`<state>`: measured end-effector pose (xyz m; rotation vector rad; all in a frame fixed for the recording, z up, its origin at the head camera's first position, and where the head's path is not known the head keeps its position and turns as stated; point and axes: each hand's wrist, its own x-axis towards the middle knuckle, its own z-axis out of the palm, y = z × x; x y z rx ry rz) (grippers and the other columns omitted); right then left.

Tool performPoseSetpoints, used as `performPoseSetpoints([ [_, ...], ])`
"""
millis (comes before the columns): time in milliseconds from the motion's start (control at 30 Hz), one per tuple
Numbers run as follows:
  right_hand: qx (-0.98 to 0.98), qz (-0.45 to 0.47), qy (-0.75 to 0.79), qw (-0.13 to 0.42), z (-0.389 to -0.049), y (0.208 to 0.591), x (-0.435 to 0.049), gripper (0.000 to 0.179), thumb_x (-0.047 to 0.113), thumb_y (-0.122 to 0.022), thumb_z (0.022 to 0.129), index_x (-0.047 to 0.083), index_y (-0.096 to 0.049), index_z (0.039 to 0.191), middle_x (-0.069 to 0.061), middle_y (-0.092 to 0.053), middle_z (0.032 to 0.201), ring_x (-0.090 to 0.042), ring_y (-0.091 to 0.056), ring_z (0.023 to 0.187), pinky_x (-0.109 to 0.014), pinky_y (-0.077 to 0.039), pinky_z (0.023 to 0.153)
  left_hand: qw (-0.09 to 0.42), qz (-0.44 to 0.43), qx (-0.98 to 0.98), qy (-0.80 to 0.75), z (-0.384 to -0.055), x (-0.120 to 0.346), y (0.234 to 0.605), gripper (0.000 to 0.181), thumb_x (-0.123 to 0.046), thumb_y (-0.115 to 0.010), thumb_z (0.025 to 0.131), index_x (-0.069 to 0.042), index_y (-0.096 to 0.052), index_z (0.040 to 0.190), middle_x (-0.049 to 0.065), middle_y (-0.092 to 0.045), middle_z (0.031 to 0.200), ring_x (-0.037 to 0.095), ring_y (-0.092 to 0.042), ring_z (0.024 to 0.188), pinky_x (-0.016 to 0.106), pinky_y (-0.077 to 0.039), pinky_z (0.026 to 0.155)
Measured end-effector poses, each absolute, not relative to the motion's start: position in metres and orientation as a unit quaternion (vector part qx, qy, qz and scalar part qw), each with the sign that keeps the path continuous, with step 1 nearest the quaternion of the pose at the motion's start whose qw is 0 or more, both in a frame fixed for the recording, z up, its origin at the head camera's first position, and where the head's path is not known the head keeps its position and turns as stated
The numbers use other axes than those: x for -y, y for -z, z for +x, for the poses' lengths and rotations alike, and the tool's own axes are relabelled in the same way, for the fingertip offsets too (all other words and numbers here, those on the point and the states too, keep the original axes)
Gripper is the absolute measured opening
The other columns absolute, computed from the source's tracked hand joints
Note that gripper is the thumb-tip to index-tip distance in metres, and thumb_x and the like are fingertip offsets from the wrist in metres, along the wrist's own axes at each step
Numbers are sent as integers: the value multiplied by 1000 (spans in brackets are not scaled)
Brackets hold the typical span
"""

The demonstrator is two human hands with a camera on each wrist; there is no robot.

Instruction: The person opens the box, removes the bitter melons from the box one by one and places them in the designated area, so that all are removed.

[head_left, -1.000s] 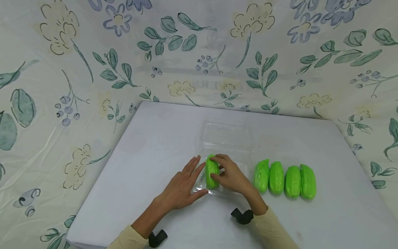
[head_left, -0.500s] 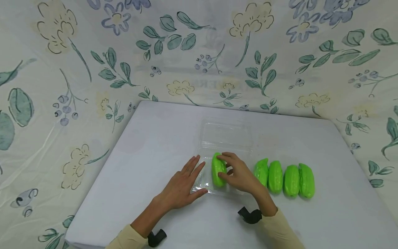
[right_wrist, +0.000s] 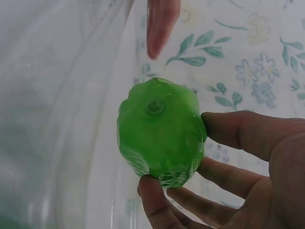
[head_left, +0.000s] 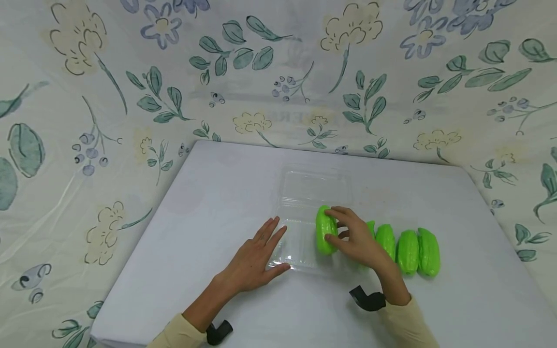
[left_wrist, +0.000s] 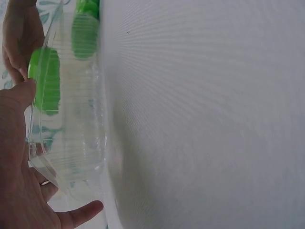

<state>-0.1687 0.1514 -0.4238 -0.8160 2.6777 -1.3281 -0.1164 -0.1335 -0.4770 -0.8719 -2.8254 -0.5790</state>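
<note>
In the head view my right hand (head_left: 360, 241) holds a bright green, ribbed, gourd-like vegetable (head_left: 324, 232) above the right part of a clear plastic clamshell box (head_left: 298, 244). From the right wrist, the gourd's end (right_wrist: 159, 136) with a small round stub faces the camera, pinched between thumb and fingers. My left hand (head_left: 253, 263) lies with straight, spread fingers at the box's left edge. Up close in the left wrist view, the thumb and fingers of the left hand (left_wrist: 16, 157) touch the box's clear wall (left_wrist: 81, 138). The box lies with its lid (head_left: 315, 186) folded back.
Several similar green gourds stand in a row right of the box, such as the middle one (head_left: 408, 252) and the rightmost one (head_left: 429, 252). My right hand partly covers the nearest. A white-covered table (head_left: 217, 193) carries everything, with a flowered cloth (head_left: 256, 92) behind it.
My right hand has lifted the gourd from the left side of the box and carried it rightward, toward the row. The left hand has stayed at the box's edge.
</note>
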Motion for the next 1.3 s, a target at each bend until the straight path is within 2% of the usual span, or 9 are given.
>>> performPoseSetpoints([
  [467,-895,-185,406,-18,-164,410,-223,53,8,-69,92,0,-49,141,-24,-40,144,-42,-60,105,-53,-52,82,56,-285,937,193,-115,134,476,82,-60,-50,96,-10,-25,156,10,-12,163,24,-9,149,48,-50,84],
  [633,-911,-151,383,-31,-157,408,-250,55,11,-68,94,0,-46,143,-27,-38,145,-46,-57,107,-55,-51,83,56,-285,936,198,-115,134,475,82,-60,-49,96,-11,-26,156,10,-12,163,24,-9,149,49,-49,86],
  [933,-931,-73,358,-25,-149,409,-295,60,18,-65,96,0,-40,148,-33,-32,146,-57,-51,111,-59,-51,77,49,-283,937,199,-114,134,476,81,-59,-51,96,-12,-25,156,6,-7,164,23,-9,149,50,-49,87],
  [1100,-936,-52,346,-30,-145,410,-314,60,18,-64,97,-3,-38,147,-36,-32,145,-60,-49,111,-57,-52,75,54,-286,935,202,-114,134,477,81,-59,-51,96,-11,-26,156,8,-9,164,24,-9,149,50,-48,87],
  [1300,-945,-25,323,-41,-142,409,-333,61,18,-63,97,-6,-37,147,-37,-31,146,-64,-48,109,-65,-49,75,67,-292,931,209,-116,134,478,80,-59,-50,96,-11,-27,156,11,-12,163,26,-10,149,51,-49,86],
])
